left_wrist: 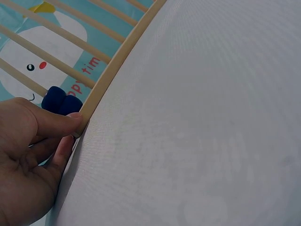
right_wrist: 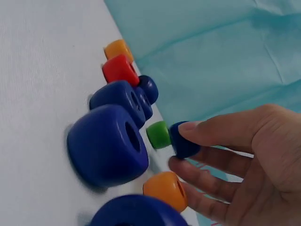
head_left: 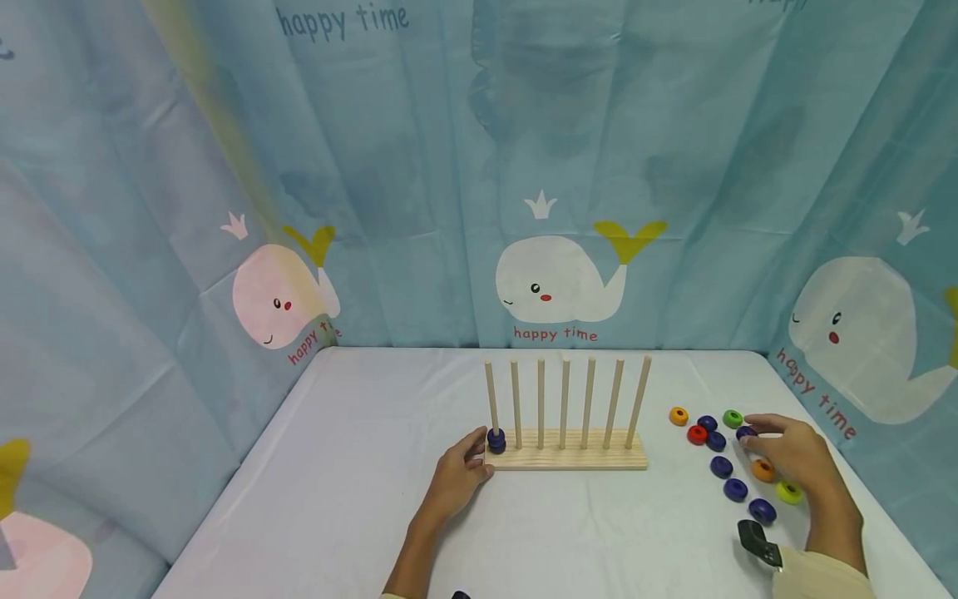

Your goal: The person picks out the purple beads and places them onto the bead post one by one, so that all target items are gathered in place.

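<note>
1. Beads (head_left: 762,511) lay loose on the right of the table (head_left: 344,466): five blue, two orange, a red bead (head_left: 697,434), a green bead (head_left: 733,418) and a yellow bead (head_left: 789,492). These looked still to be threaded. The lower edge of the right wrist view cut off the closest.
2. The left hand (head_left: 455,481) gripped the left end of the stand (head_left: 566,459) between thumb and fingers; parts of the fingers were hidden.
3. Two stacked blue beads (head_left: 496,441) circled the leftmost peg (head_left: 491,391), apparently the finished part; the other six pegs (head_left: 565,403) were bare.
4. The right hand (head_left: 789,449) pinched a blue bead (right_wrist: 187,147) near the green bead. The thumb covered some of it; whether it touched the table was hard to tell.
5. Beyond hung a whale-print curtain (head_left: 404,266), cropped at the frame edges.
</note>
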`<state>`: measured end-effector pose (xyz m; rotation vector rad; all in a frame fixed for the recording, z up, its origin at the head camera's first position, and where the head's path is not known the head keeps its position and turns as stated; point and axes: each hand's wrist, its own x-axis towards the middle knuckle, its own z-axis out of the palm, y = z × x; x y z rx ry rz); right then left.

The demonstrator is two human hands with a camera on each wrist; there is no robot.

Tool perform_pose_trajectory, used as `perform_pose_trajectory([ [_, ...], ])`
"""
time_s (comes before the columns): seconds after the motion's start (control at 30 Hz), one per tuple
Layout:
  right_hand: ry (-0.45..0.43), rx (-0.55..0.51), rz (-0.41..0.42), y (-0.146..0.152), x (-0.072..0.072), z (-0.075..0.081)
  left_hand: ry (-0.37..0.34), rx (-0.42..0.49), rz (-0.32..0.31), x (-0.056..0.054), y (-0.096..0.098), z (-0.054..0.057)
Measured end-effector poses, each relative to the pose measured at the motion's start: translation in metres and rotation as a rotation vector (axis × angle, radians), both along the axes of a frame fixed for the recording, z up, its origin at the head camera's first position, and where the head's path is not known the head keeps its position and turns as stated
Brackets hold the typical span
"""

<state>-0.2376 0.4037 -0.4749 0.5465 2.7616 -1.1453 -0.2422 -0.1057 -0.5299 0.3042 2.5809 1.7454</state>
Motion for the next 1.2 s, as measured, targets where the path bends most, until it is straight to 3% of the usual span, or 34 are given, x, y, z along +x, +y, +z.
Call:
perform_pose_trajectory([
  [0.1, 0.02, -0.007, 0.001, -0.006, 0.002, 0.004, 0.003, -0.002, 0.0, 0.0, 0.0, 0.0],
  [0.37, 0.179, 0.0, 0.064, -0.023, 0.005, 0.012, 0.002, -0.004, 0.0, 0.001, 0.0, 0.001],
  [0.73, 0.265, -0.06, 0.084, -0.042, 0.002, 0.02, 0.0, -0.017, 0.014, 0.002, 0.001, 0.003],
  [1.2, 0.424, -0.03, 0.14, -0.064, 0.002, 0.04, 0.011, -0.016, 0.011, 0.0, 0.001, 0.0],
])
